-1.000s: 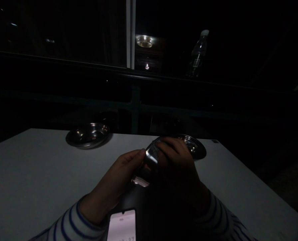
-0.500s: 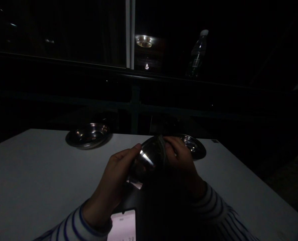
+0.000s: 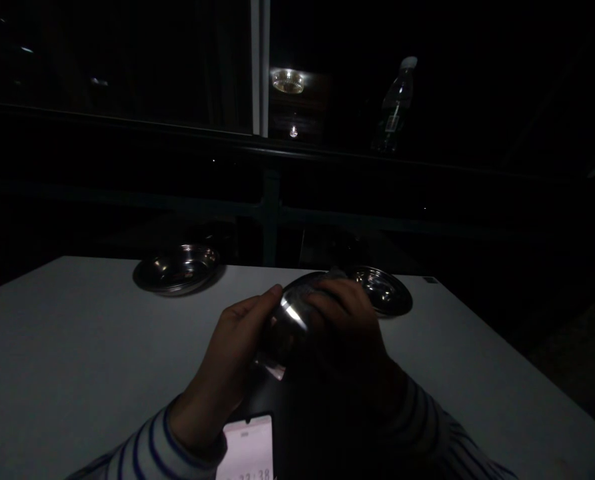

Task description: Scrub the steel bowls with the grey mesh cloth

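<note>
A shiny steel bowl (image 3: 283, 333) is held tilted above the table, its curved outside towards me. My left hand (image 3: 232, 353) is closed on its left side, thumb on top. My right hand (image 3: 352, 320) lies over the right part of the bowl with bent fingers. Under those fingers a greyish cloth (image 3: 335, 273) shows in part, pressed against the metal; the rest is hidden in shadow. A small pinkish shiny patch shows below the bowl, and I cannot tell what it is.
Two steel dishes, one far left (image 3: 177, 270) and one far right (image 3: 380, 290), stand near the back edge of the white table (image 3: 77, 360). A lit phone (image 3: 247, 447) lies close to me. Beyond, in the dark, is a plastic bottle (image 3: 397, 103).
My right hand has slid left across the bowl with the cloth, uncovering more of the right dish. The left hand and bowl stay nearly in place.
</note>
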`<state>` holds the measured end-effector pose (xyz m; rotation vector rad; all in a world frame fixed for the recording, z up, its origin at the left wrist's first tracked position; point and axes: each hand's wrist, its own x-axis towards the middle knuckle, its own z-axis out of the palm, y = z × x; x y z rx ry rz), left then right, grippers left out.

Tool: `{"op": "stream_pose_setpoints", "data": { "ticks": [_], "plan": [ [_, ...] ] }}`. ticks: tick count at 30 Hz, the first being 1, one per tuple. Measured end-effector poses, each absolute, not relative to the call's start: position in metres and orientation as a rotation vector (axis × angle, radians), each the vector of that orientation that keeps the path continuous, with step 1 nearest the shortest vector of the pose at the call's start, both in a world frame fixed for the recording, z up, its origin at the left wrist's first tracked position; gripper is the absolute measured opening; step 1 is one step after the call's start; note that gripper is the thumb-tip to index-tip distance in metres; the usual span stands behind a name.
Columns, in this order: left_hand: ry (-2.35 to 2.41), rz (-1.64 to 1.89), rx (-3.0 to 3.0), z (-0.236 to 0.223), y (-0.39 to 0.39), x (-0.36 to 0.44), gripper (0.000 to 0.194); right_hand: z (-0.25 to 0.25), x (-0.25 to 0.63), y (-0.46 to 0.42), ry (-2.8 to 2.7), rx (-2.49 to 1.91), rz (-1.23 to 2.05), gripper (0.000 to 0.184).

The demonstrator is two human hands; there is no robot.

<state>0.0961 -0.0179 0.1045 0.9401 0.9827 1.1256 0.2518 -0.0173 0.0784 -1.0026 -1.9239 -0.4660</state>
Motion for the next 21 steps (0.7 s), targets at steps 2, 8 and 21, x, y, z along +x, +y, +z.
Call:
{"op": "stream_pose_setpoints", "data": {
  "ticks": [2,8,21],
  "plan": [
    [0.987,1.131,0.933,0.105,-0.018,0.096,0.026,0.080,0.257,-0.013,-1.830,-1.085,-0.405,0.021],
    [0.999,1.137,0.905,0.103,-0.018,0.096,0.026,0.076,0.244,-0.025,-2.089,-0.821,-0.552,0.022],
    [0.981,1.132,0.862,0.107,-0.019,0.096,0.028,0.075,0.244,-0.025,-2.016,-0.895,-0.546,0.019]
  ]
}}
